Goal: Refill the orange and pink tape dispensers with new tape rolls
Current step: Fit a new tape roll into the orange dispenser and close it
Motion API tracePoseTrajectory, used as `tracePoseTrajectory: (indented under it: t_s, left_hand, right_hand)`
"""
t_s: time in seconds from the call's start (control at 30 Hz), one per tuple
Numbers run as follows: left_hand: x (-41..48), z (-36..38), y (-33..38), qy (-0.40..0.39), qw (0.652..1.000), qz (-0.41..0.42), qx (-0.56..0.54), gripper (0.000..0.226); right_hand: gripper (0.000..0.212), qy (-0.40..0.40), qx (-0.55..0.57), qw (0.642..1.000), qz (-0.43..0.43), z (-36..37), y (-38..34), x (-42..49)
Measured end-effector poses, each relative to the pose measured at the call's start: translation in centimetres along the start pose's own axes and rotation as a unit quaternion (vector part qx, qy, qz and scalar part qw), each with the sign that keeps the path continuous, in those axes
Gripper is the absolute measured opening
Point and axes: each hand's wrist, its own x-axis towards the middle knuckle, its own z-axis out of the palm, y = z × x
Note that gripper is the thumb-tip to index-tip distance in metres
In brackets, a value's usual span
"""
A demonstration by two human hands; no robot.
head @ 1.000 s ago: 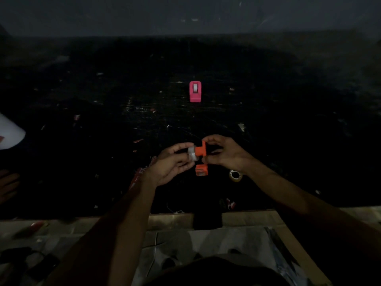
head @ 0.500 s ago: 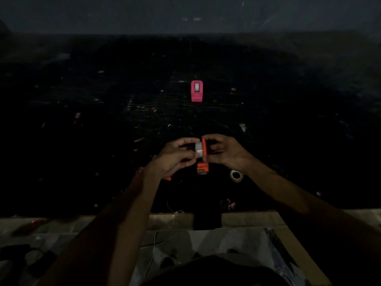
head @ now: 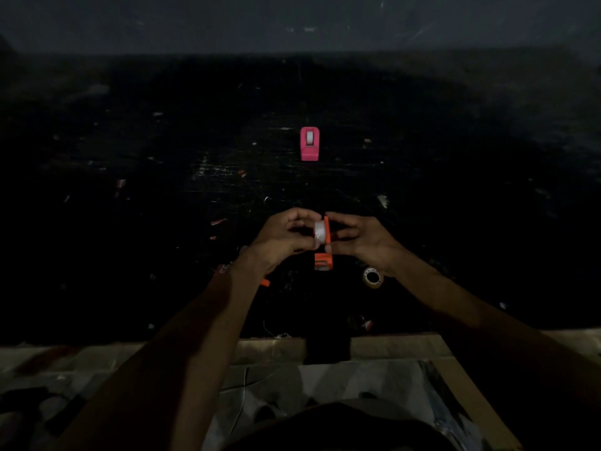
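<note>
Hands meet above the dark scuffed desk (head: 130, 222), where my left hand (head: 279, 237) has its grip on the white tape roll (head: 319, 231) and my right hand (head: 361, 239) pinches the flat orange plastic hub piece (head: 327, 232), apparently to press them together, while the orange dispenser body (head: 323, 261) waits just below and the pink tape dispenser (head: 309, 143) stands well beyond.

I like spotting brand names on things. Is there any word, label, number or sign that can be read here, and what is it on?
None can be read.
Pink dispenser: no print visible.
Orange piece and white tape roll, held between the left hand and right hand: no lettering shows.
Loose tape roll: too dim to tell.
Scraps on the dark table: too small and blurred.
</note>
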Motion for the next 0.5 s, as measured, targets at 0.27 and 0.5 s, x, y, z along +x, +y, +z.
tracePoseTrajectory:
  t_s: [0.27,0.5]
  left_hand:
    - [0.6,-0.9,-0.1,0.001,0.999,-0.029,-0.014,0.072]
    - [0.6,-2.3,-1.0,0.022,0.996,-0.078,-0.029,0.065]
  right_hand:
    - [0.066,0.021,0.015,1.0,0.005,0.0,0.2,0.0]
    - [0.073,0.018,0.024,0.999,0.01,-0.2,0.0,0.4]
